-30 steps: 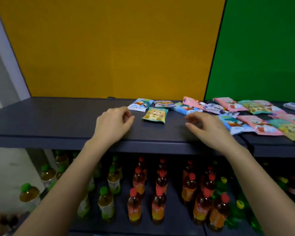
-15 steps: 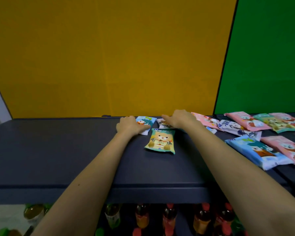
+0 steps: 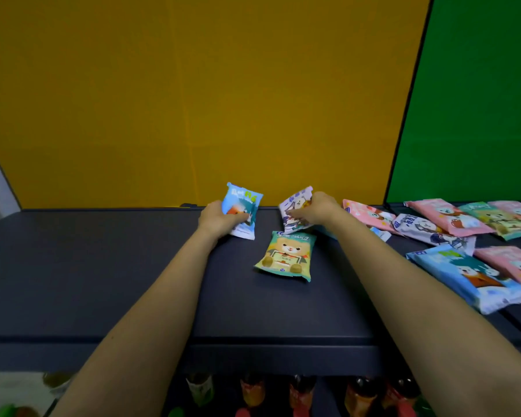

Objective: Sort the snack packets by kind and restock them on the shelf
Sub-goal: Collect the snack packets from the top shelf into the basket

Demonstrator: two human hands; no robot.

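Flat on the dark grey shelf (image 3: pixel 103 266) moments ago, two packets now rise near its back edge. The left hand (image 3: pixel 220 219) grips the blue foil snack packet (image 3: pixel 243 206) and the right hand (image 3: pixel 321 209) the white-and-purple foil packet (image 3: pixel 294 212), so sorting seems underway.

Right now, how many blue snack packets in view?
2. One blue packet in the left hand; a second blue packet flat on the shelf at right. An edge behind the right forearm may be a third.

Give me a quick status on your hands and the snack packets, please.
Left hand grips a blue packet, tilted up. Right hand grips a white packet. Green packet flat on the shelf between the arms; more packets loose at right.
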